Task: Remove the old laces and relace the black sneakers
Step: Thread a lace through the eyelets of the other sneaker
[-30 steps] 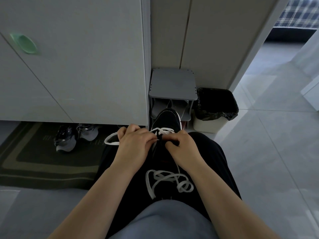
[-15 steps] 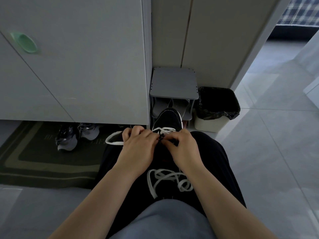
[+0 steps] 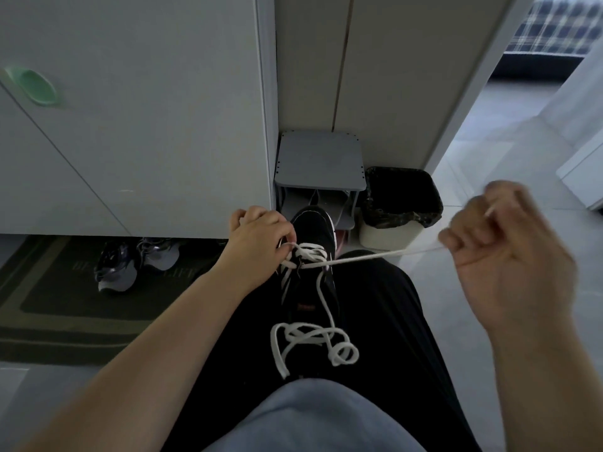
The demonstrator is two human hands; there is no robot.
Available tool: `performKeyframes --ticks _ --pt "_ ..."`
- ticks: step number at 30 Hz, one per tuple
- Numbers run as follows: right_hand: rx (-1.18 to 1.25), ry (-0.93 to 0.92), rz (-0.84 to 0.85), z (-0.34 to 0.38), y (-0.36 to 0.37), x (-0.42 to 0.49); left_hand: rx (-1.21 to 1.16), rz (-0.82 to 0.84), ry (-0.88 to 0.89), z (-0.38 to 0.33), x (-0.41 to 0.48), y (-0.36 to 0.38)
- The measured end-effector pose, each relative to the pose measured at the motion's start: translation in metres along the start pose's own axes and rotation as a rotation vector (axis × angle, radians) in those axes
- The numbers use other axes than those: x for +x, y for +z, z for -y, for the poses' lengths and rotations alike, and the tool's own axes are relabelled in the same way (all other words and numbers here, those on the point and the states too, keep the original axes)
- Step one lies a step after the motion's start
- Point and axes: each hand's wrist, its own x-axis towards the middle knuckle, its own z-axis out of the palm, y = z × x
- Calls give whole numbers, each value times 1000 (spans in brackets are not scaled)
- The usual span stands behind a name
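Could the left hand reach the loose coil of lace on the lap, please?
Probably yes: the coil lies uncovered on the lap, near the left hand, with nothing between, though that hand pinches lace at the sneaker.

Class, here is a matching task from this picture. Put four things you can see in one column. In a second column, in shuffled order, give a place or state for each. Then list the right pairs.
Column 1
1. black sneaker
2. grey sneakers
3. bin
4. right hand

Column 2
A. on the dark mat
B. grips a taut stretch of white lace
C. lined with a black bag, beside the grey rack
D. only partly laced

Pairs: 1-D, 2-A, 3-C, 4-B
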Motion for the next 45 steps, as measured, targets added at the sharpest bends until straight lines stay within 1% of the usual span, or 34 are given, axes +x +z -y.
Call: performKeyframes --ticks 1,2,4,5,6,7,9,11,13,14,16,18,19,20,21,22,23,24,26,27,29,31,32,34,36,41,43,45 --pt "-160 21 21 -6 3 0 -21 15 8 -1 2 -5" --pt "-407 27 65 -16 7 0 -60 27 5 -3 4 -9" --pt "-977 48 293 -44 18 0 -192 39 -28 -4 6 -21" --pt "-1180 83 391 -60 23 0 -265 38 -42 -5 6 -27" --pt "-1320 114 441 -75 27 0 -326 28 -47 -5 5 -33" --pt "-1385 146 461 -89 30 1 -369 19 -52 -6 5 -40" --pt "-1460 146 454 -107 40 4 -410 -9 -61 -8 4 -51" --pt "-1478 112 451 -114 41 7 -439 -48 -81 -7 3 -60" --pt "-1376 110 397 -106 35 9 -452 -100 -116 -2 3 -64" --pt "-1280 104 337 -97 29 9 -468 -121 -143 2 2 -65" --pt "-1005 48 139 -71 16 9 -505 -150 -209 11 1 -64" --pt "-623 -84 -102 -40 -2 8 -518 -145 -290 18 -2 -61" --pt "-449 -163 -190 -25 -12 8 -521 -123 -334 20 -5 -58" --pt "-321 -238 -237 -12 -20 6 -522 -91 -374 21 -8 -54" --pt "-241 -295 -234 -3 -26 3 -518 -59 -406 22 -13 -50" --pt "-234 -326 -195 4 -30 0 -512 -34 -430 23 -17 -45" --pt "-315 -329 -146 9 -30 -3 -513 -20 -447 22 -22 -41" --pt "-464 -305 -90 11 -30 -5 -521 -14 -458 22 -26 -37" --pt "-793 -222 72 8 -26 -8 -529 -8 -469 20 -32 -30" --pt "-920 -194 154 4 -22 -8 -525 -14 -472 18 -35 -28" --pt "-1078 -185 230 -10 -11 -6 -532 -50 -483 14 -40 -24" --pt "-1098 -155 259 -32 2 -4 -566 -120 -502 9 -45 -21" --pt "-1121 -125 298 -46 9 -3 -587 -163 -516 6 -46 -19" --pt "-1259 -74 407 -73 22 -2 -624 -236 -541 0 -50 -14" --pt "-1364 -55 439 -95 30 1 -625 -276 -540 -5 -53 -9" --pt "-1473 41 383 -116 38 9 -600 -323 -533 -2 -59 -4" --pt "-1451 79 358 -113 34 12 -572 -299 -519 1 -60 -2" --pt "-1375 138 315 -100 27 12 -506 -254 -514 4 -60 0"
